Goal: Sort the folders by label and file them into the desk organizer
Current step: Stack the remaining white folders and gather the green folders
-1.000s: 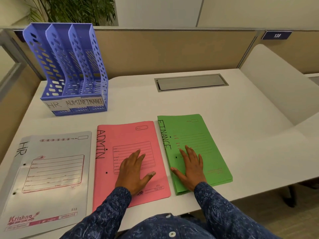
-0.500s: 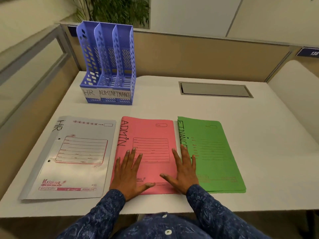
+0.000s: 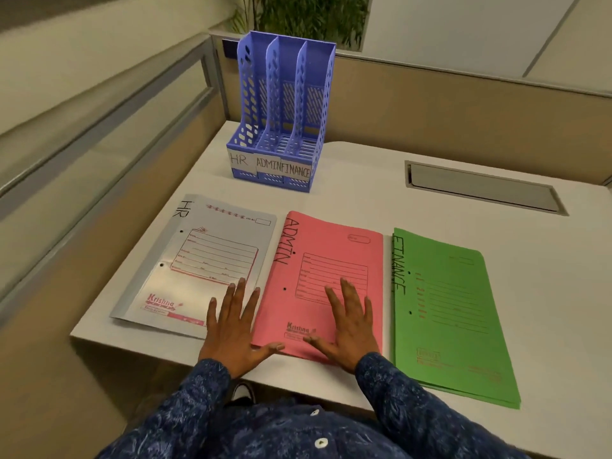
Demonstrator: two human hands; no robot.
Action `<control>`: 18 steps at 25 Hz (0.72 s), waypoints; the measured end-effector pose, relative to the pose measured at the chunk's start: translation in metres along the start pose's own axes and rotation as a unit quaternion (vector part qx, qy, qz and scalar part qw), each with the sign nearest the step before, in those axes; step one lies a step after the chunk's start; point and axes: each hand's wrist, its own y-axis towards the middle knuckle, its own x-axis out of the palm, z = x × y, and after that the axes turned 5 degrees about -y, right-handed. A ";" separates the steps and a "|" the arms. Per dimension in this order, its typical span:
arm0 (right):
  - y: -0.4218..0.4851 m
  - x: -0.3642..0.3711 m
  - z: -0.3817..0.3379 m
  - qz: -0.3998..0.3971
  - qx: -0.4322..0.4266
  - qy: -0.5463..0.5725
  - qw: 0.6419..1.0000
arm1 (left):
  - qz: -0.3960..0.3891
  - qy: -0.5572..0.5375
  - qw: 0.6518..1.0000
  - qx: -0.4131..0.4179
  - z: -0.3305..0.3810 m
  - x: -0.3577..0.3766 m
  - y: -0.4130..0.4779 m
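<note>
Three folder piles lie side by side on the white desk [image 3: 364, 180]: a grey one marked HR [image 3: 198, 260], a pink one marked ADMIN [image 3: 318, 256], a green one marked FINANCE [image 3: 450, 313]. Behind them stands a blue three-slot organizer [image 3: 284, 104] labelled HR, ADMIN, FINANCE, its slots holding nothing. My left hand [image 3: 233, 329] lies flat with spread fingers across the seam between the grey and pink folders. My right hand [image 3: 349, 326] rests flat on the pink folder's lower part.
A recessed grey cable hatch [image 3: 483, 188] sits in the desk at the right. Beige partition panels [image 3: 463, 104] run behind the desk and along its left side, with a plant [image 3: 308, 14] beyond. The desk's near edge is by my body.
Both hands slid left: the left from the pink folder onto the grey-pink seam, the right off the green folder onto the pink one. The view swung left as well.
</note>
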 end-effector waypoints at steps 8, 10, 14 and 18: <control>0.055 0.007 -0.070 -0.018 -0.004 0.000 1.000 | -0.020 -0.039 0.999 -0.031 -0.079 -0.012 0.031; 0.067 0.011 -0.095 -0.026 -0.008 -0.012 1.000 | -0.027 -0.041 0.998 -0.045 -0.109 -0.016 0.041; 0.090 0.023 -0.140 -0.040 -0.018 -0.017 0.999 | -0.033 -0.029 0.995 -0.090 -0.166 -0.023 0.059; 0.102 0.031 -0.172 -0.056 -0.033 -0.001 0.998 | -0.031 -0.079 0.988 -0.126 -0.205 -0.027 0.069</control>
